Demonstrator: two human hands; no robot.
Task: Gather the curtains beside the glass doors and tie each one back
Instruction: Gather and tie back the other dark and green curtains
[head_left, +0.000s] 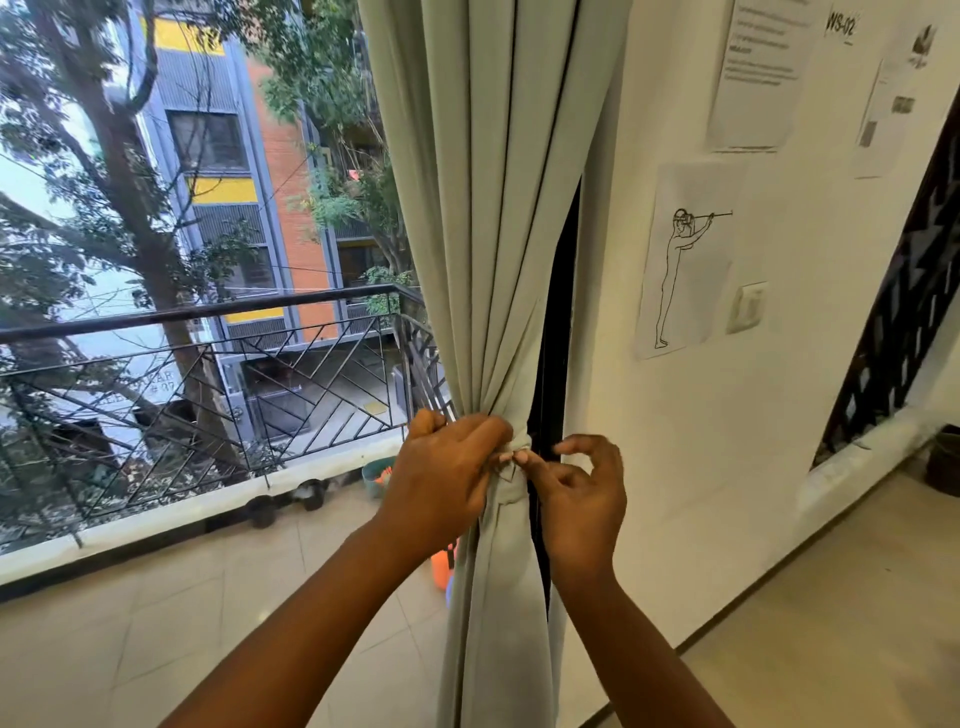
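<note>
Beyond the glass, at far left, a black metal balcony railing (208, 364) spans the view, with dark plant pots (262, 512) on the tiled balcony floor beneath it. The pale grey-green curtain (488, 208) hangs right of centre, gathered into a tight bundle at mid-height, just beside the dark door frame (553, 338). A matching fabric tie-back (511, 480) wraps around the gathered section. The left hand (441, 478) grips the bundle from its left side, fingers curled round the fabric at the tie-back. The right hand (582, 493) meets it from the right, thumb and forefinger pinching the tie-back's end, remaining fingers loosely curled. To the right, the white wall (727, 467) carries a line drawing (685, 260) of a standing figure, a wall switch (747, 307), and printed notices (758, 73) above.
</note>
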